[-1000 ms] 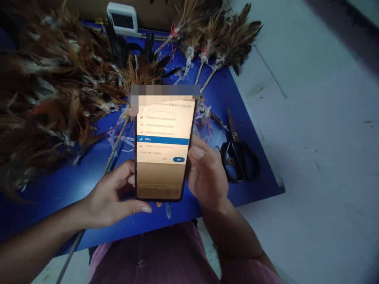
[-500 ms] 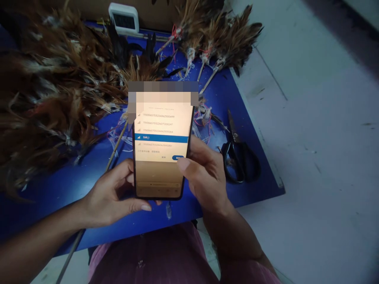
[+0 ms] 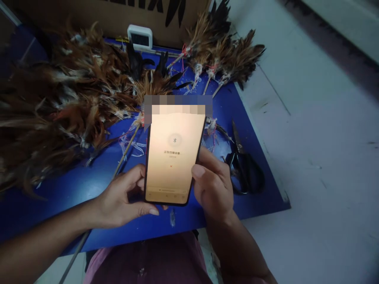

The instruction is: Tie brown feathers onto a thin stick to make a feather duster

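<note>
A smartphone (image 3: 174,177) with a bright, pale screen is held upright over the front part of the blue table. My left hand (image 3: 124,201) grips its lower left edge, the thumb lying below the bottom edge. On the other side my right hand (image 3: 214,185) is closed around the right edge, its thumb at the screen's border. The fingers behind the phone are hidden. A Bluetooth symbol shows on the screen, and the phone's top part is blurred out. Under my left hand a thin stick (image 3: 127,152) runs to a bundle of brown feathers.
Brown feathers (image 3: 68,90) are heaped on the blue table top (image 3: 266,197) at left. Several feather dusters (image 3: 227,59) lie at the back right. Black-handled scissors (image 3: 244,169) lie right of my hand. A white digital display (image 3: 140,37) stands before a cardboard box (image 3: 103,19).
The phone's screen has gone from a list with a blue highlighted row to a plain page with a Bluetooth symbol. My right thumb has come off the screen button to the edge. The view has shifted slightly.
</note>
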Available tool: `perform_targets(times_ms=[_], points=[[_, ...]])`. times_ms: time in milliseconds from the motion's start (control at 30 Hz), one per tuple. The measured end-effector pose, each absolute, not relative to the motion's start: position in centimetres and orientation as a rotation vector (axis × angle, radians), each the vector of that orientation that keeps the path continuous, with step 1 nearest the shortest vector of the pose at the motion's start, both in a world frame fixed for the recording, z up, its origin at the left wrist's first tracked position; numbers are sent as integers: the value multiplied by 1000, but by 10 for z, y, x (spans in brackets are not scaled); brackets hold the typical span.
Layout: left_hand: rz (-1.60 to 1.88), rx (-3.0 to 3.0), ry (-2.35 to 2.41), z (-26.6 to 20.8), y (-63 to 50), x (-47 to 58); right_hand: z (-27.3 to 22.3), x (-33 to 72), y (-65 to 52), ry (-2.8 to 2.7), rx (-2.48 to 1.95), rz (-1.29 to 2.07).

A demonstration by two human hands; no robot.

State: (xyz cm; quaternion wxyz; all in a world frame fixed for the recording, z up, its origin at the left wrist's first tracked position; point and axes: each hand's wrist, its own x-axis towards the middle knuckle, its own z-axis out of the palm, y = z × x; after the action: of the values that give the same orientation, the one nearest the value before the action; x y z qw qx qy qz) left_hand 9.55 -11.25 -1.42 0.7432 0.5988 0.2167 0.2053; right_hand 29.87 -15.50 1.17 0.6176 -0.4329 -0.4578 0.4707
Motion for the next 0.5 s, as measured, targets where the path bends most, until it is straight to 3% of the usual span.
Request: perform_targets(times_ms=[500], points=[[438,1369,515,-15,-112,95,13,297,-154,-1040,-954,1108]])
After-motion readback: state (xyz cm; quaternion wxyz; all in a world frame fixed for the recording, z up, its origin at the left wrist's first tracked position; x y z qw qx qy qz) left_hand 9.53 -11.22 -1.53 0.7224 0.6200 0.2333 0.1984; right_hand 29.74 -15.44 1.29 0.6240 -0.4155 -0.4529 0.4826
